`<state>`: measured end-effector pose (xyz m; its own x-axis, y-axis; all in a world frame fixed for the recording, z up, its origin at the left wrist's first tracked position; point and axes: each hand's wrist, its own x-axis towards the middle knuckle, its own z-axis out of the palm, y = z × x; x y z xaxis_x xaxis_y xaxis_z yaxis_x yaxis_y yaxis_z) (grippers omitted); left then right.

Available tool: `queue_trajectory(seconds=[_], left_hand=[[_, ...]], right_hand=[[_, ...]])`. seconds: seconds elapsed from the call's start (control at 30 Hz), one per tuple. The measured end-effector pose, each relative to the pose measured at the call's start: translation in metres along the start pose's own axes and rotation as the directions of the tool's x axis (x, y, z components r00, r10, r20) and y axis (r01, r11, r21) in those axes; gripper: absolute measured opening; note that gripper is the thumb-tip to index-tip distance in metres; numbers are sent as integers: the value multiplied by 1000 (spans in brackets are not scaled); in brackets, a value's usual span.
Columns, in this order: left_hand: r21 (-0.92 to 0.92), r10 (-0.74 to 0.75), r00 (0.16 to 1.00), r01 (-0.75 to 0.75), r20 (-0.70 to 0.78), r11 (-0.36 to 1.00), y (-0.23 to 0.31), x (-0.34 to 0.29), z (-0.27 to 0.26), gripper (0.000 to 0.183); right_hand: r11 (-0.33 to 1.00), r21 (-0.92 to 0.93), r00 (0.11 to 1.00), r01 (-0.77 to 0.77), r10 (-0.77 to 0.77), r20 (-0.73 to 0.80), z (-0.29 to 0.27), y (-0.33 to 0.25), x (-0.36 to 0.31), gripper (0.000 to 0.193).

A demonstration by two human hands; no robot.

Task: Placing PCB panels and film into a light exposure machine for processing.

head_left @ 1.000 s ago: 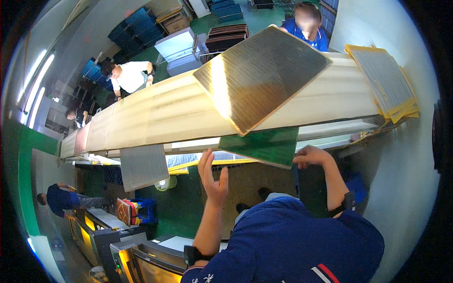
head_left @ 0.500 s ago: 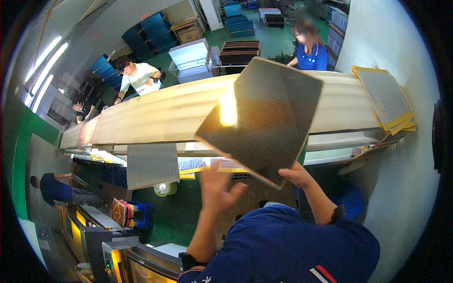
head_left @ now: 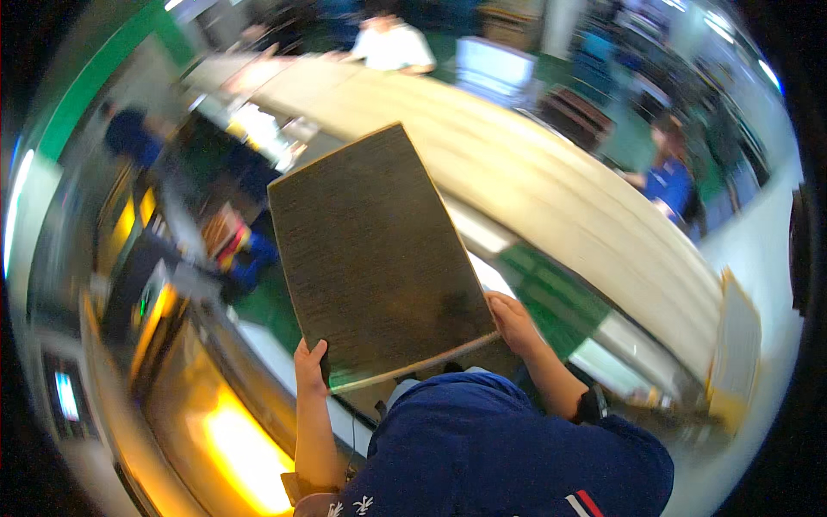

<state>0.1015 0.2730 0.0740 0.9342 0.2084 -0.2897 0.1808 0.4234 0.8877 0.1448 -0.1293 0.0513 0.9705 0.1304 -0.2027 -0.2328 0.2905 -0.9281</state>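
A large dark rectangular panel (head_left: 379, 258) with thin pale edges is held up in front of my body, its far end tilted to the left. My left hand (head_left: 312, 366) grips the near left corner, thumb on the upper face. At the near right corner, my right hand (head_left: 512, 323) is closed on the edge, thumb on top. The fingers beneath the panel are hidden. The panel's face looks finely grained and is duller toward the near edge.
Beyond the panel runs a long pale table (head_left: 551, 181). At my lower left stands a machine with a glowing yellow window (head_left: 233, 439). Grey and yellow sheets (head_left: 732, 345) rest at the table's right end. Several people work around the table and at the left.
My view has turned left, toward the glowing machine. The panel has swung lower and flatter. My left hand, which was open and off the panel, now grips its left corner.
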Motion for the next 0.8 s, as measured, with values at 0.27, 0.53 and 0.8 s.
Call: queue_trajectory(seconds=[0.27, 0.53, 0.8], left_hand=[[190, 251, 361, -196, -898, 962, -107, -199, -163, 49], [123, 72, -236, -209, -969, 970, -154, -415, -172, 44], [-242, 209, -501, 690, -840, 682, -236, -480, -231, 69]], right_hand=[[854, -471, 718, -223, 470, 513, 29, 80, -27, 33], [672, -740, 526, -37, 642, 557, 103, 107, -42, 28], [571, -736, 305, 362, 674, 673, 224, 165, -64, 28]])
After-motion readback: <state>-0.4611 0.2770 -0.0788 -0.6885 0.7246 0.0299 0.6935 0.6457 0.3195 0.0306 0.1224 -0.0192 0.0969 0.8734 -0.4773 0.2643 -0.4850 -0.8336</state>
